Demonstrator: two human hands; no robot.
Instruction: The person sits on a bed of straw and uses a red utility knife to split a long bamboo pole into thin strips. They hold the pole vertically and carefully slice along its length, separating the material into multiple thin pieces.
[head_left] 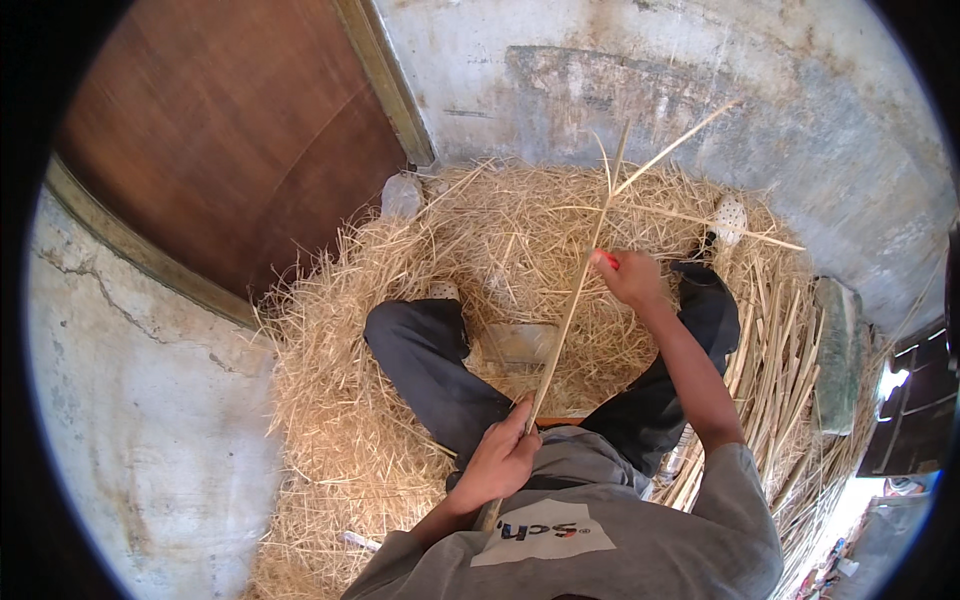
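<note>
Soft, even daylight lit the straw [520,210] with faint shadows. Glare [892,382] blew out gaps between three and four o'clock. Fisheye distortion bowed the door frame [150,261] at nine o'clock; black ringed the rim.

Dark lettering [537,529] stands on a white patch [545,552] of the grey shirt [665,540], perhaps partly lost in a fold.

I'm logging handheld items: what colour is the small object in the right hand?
The small object shows red, best in the head view.
</note>
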